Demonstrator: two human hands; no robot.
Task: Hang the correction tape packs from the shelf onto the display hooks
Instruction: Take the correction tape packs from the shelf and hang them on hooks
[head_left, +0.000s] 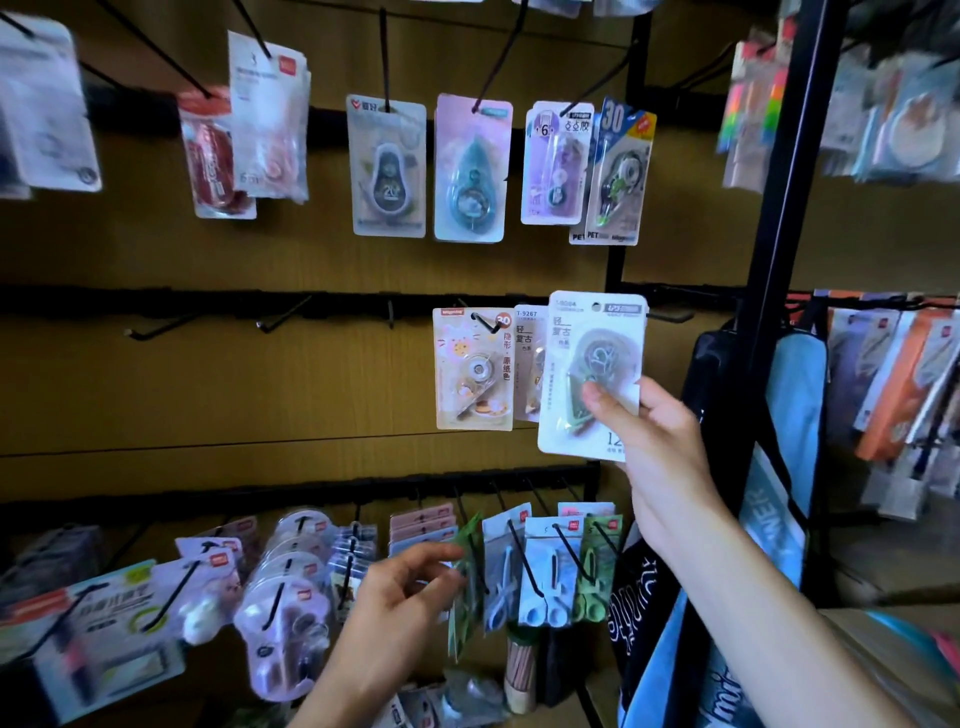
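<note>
My right hand (652, 447) grips a white correction tape pack (592, 364) by its lower right corner and holds it upright in front of the middle hook row. Its hang hole sits near a bare hook (670, 315) at the right end of that row. Behind it hangs a similar pack (527, 358), and left of that a pink pack (472, 369) on its own hook. My left hand (410, 587) is lower down, fingers apart, in front of the bottom row, holding nothing that I can see.
Three bare hooks (280, 319) stick out on the left of the middle rail. The top row carries several tape packs (470, 166). Scissor packs (550, 571) and tape packs fill the bottom row. A black rack post (779, 208) and blue bags (779, 467) stand at the right.
</note>
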